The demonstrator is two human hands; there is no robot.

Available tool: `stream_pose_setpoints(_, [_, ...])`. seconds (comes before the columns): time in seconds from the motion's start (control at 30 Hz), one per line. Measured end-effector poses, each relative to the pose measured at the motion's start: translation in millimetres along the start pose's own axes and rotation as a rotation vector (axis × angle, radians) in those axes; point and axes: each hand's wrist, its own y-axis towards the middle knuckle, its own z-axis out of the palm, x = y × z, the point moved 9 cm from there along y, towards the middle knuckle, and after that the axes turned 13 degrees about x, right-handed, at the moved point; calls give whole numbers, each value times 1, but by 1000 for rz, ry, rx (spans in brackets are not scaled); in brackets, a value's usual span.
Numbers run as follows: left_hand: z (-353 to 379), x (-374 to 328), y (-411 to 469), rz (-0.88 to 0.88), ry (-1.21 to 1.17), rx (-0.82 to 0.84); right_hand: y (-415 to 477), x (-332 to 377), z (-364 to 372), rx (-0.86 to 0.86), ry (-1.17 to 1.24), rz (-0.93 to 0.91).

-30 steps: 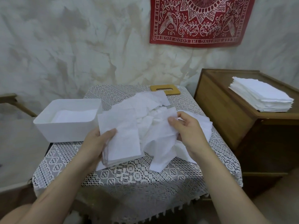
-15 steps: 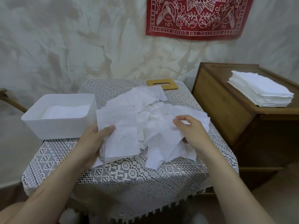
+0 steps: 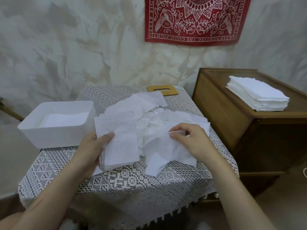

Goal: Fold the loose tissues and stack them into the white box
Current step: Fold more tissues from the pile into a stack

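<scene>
White plastic forms the box (image 3: 54, 137), which sits at the left edge of a lace-covered table (image 3: 132, 181). A flat layer of tissues (image 3: 64, 119) already lies on its floor. Just right of the box, close to its near right corner, the left hand (image 3: 90, 151) grips a folded stack (image 3: 119, 146) of tissues. The thumb is pressed across the top sheet and the fingers are hidden underneath.

Further right of the box, the loose tissues (image 3: 154, 117) lie in a crumpled heap across the middle of the lace. The right hand (image 3: 192, 140) rests on the side of that heap away from the box. Its thumb and forefinger pinch the edge of one loose sheet and the other fingers curl inward.

Right of the box and nearer the wall, just past the heap, a flat wooden lid (image 3: 162, 90) with a slot in it lies on the lace. Well to the right of the box, off the table, stands a wooden cabinet (image 3: 221, 113) with a neat pile of white sheets (image 3: 259, 95) on top. High on the wall, above and to the right of the box, hangs a red printed cloth (image 3: 196, 20)
</scene>
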Motion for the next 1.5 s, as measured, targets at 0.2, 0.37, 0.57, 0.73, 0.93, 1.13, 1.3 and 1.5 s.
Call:
stream_pose_setpoints(0.2, [-4, -5, -1, 0, -10, 0, 4, 44, -3, -121, -110, -200])
stream_pose_setpoints(0.37, [-5, -9, -4, 16, -18, -11, 7, 51, 5, -83, 164, -249])
stream_pose_setpoints(0.57, [-6, -12, -6, 31, -26, -7, 11, 11, 2, -99, 268, -32])
stream_pose_setpoints(0.73, [-3, -11, -6, 24, -12, 9, 11, -29, 2, 48, 58, 193])
stream_pose_setpoints(0.93, [-5, -3, -3, -15, -30, 4, 26, -2, 10, 102, -83, 112])
stream_pose_setpoints(1.13, [0, 2, -2, -7, -31, 51, 46, 5, 33, 313, -344, 232])
stream_pose_setpoints(1.3, [1, 4, 1, 0, -37, 58, 51, 23, 36, 285, -258, 82])
stream_pose_setpoints(1.5, [5, 4, -1, 3, -14, 16, 25, 37, 37, 109, 758, 25])
